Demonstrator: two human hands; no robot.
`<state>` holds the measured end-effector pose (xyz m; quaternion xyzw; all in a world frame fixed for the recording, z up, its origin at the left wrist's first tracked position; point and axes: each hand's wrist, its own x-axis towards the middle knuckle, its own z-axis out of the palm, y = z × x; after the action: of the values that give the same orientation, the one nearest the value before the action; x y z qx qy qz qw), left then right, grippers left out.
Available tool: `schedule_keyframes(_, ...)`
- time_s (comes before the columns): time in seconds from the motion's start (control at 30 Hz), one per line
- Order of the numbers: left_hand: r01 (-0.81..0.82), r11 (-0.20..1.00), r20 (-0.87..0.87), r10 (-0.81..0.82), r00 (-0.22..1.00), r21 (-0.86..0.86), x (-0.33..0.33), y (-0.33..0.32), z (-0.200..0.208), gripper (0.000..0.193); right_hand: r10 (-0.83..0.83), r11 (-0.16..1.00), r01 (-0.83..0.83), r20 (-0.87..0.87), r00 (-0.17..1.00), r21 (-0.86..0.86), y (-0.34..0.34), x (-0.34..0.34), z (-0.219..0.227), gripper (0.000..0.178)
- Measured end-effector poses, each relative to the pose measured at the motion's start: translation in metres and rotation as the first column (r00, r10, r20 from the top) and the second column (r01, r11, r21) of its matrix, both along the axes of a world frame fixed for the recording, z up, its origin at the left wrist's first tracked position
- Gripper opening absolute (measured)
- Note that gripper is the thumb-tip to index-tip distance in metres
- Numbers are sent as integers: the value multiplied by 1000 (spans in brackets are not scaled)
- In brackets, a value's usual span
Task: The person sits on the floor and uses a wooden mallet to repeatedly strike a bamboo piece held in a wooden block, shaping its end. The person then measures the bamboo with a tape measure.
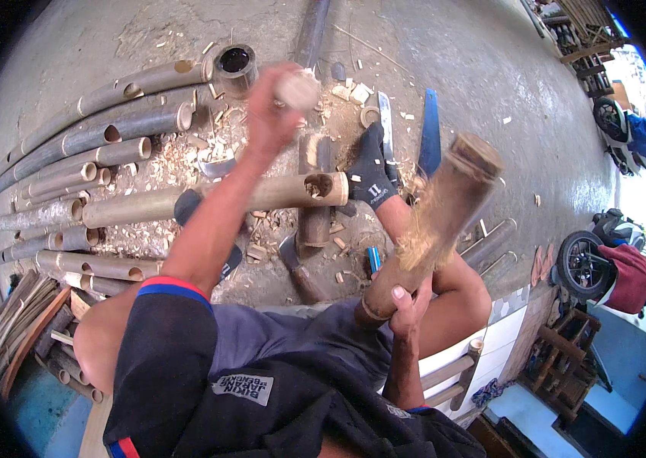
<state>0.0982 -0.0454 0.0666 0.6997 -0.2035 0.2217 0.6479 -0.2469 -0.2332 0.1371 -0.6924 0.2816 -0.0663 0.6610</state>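
My left hand (268, 126), raised and blurred by motion, is closed around a wooden piece with a pale round end (297, 90); the rest of it is hidden by the fingers. My right hand (409, 309) grips the lower part of a thick brown bamboo tube (457, 195), which slants up to the right above my right leg. Frayed, light fibres (417, 243) stick out along its left side. Below my left forearm lies a long bamboo pole (273, 192) with a hole near its right end. It rests across a shorter, darker tube (314, 229).
Several bamboo poles with cut holes (101, 145) lie to the left. An upright tube (235, 67) stands behind. Wood chips (185, 164) cover the floor. Around my socked foot (369, 168) are a blue saw blade (430, 126), a silver blade (386, 126) and a wooden-handled tool (304, 278). Motorcycles (590, 263) stand right.
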Motion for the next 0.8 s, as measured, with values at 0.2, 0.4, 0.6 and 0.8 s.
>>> schedule_keyframes(0.2, 379, 893, -167, -347, 923, 242, -143, -56, -26, 71, -12, 999, 14, -40, 999, 53, 10, -20, 13, 86)
schedule_keyframes(0.4, 482, 840, -167, -453, 876, 248, -176, -49, -52, 53, 16, 999, -16, 16, 1000, -33, 8, -37, 1, 79)
schedule_keyframes(0.6, 406, 884, -114, -390, 914, 233, -171, -50, -60, 46, 17, 999, -17, -10, 1000, -42, 3, -49, -11, 78)
schedule_keyframes(0.8, 422, 874, -106, -409, 906, 242, -165, -44, -70, 42, 50, 994, -36, -141, 989, 103, 10, -41, 4, 92)
